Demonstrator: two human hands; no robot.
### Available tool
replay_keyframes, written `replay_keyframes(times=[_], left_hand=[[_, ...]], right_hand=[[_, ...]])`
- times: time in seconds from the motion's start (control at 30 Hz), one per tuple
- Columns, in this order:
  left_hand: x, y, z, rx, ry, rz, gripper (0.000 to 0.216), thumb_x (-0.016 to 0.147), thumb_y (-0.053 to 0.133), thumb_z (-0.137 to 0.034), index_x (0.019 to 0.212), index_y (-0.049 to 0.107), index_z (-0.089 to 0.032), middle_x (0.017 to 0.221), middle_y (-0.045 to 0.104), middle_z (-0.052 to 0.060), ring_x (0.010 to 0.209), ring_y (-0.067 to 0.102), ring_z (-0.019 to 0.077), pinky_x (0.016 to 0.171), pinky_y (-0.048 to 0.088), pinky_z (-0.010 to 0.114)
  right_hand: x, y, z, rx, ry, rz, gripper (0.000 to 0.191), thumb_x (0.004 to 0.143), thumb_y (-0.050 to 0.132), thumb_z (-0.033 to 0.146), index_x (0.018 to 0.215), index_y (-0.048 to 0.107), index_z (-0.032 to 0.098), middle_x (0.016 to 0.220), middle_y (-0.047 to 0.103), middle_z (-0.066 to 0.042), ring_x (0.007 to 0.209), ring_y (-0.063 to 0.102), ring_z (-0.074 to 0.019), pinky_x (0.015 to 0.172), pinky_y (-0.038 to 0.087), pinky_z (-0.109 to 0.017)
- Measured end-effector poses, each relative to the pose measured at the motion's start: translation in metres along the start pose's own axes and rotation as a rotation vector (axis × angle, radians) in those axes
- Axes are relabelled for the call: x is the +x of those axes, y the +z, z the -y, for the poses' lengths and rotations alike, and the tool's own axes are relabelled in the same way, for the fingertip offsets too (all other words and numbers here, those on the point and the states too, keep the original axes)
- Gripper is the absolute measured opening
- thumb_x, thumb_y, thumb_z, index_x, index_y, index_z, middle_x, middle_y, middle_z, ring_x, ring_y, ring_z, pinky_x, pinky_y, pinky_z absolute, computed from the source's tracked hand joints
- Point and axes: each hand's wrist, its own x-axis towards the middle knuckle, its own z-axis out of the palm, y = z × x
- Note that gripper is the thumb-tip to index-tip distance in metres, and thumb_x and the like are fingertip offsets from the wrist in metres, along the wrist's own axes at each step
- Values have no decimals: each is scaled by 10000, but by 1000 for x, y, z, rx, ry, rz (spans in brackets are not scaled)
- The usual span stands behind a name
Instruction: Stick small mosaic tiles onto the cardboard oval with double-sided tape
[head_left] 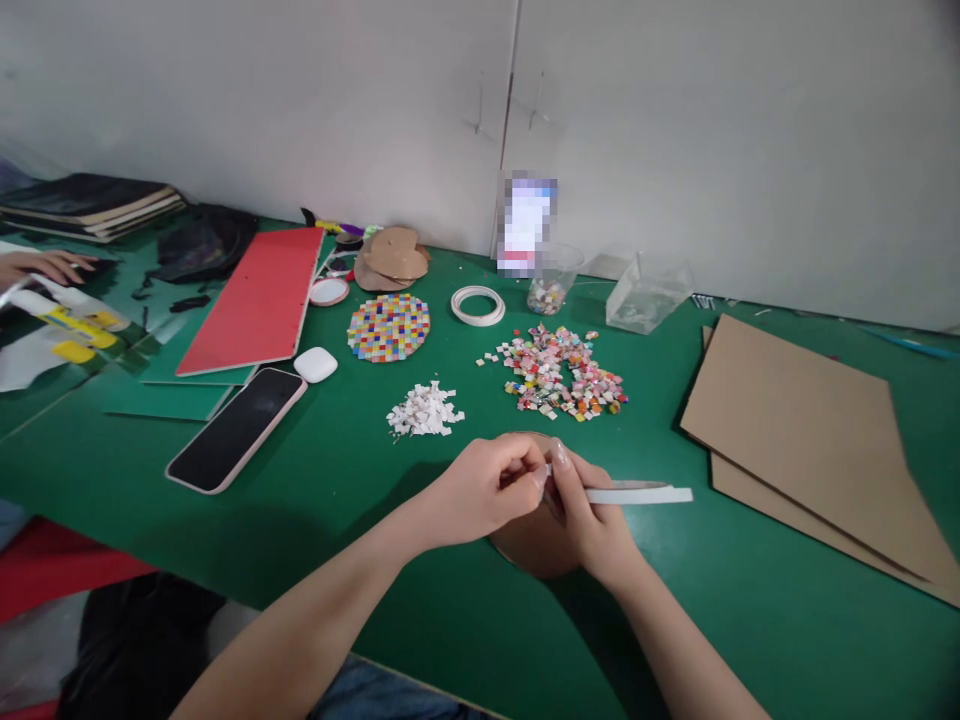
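Both my hands meet over a round brown cardboard disc at the near middle of the green table. My right hand is closed on a white strip that sticks out to the right. My left hand is closed in a pinch at the strip's left end. Beyond them lie a pile of small white squares and a heap of coloured mosaic tiles. A finished round mosaic disc lies further back.
A phone, a white earbud case and a red board lie left. A tape roll, two clear cups and brown discs sit at the back. Cardboard sheets lie right. Another person's hand rests far left.
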Motion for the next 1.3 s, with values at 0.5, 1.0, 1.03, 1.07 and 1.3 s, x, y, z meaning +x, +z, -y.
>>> replay_keyframes(times=[0.5, 1.0, 1.03, 1.07, 1.3], left_hand=[[5, 1, -1, -358, -183, 87, 228, 814, 503, -232, 605, 436, -169, 370, 322, -112, 332, 229, 26, 342, 163, 162], [5, 0, -2, -405, -192, 82, 120, 764, 490, -145, 646, 477, -155, 391, 371, -111, 328, 228, 17, 341, 178, 149], [5, 0, -2, -401, -190, 77, 120, 760, 487, -137, 642, 480, -154, 394, 375, -109, 331, 234, 17, 338, 181, 147], [5, 0, -2, -397, -186, 75, 123, 760, 482, -132, 639, 482, -153, 396, 378, -108, 333, 241, 18, 336, 184, 145], [5, 2, -4, -372, -190, 47, 161, 767, 471, -142, 607, 466, -156, 378, 373, -109, 327, 254, 19, 337, 186, 143]], right_hand=[[-9, 1, -5, 122, 65, -43, 393, 922, 395, 461, 621, 387, 209, 548, 301, 45, 469, 246, -102, 416, 206, -253], [-5, 2, -4, 144, 14, -40, 382, 934, 394, 420, 625, 408, 195, 531, 305, 53, 461, 248, -87, 401, 206, -228], [-5, 2, -4, 136, 7, -40, 377, 937, 392, 411, 628, 409, 195, 529, 300, 54, 463, 245, -88, 402, 206, -228], [-5, 2, -5, 129, 3, -37, 373, 939, 389, 403, 630, 408, 195, 528, 299, 54, 464, 246, -88, 404, 206, -227], [-7, 2, -9, 91, -17, -43, 359, 945, 386, 369, 630, 393, 198, 525, 299, 54, 466, 246, -89, 407, 206, -226]])
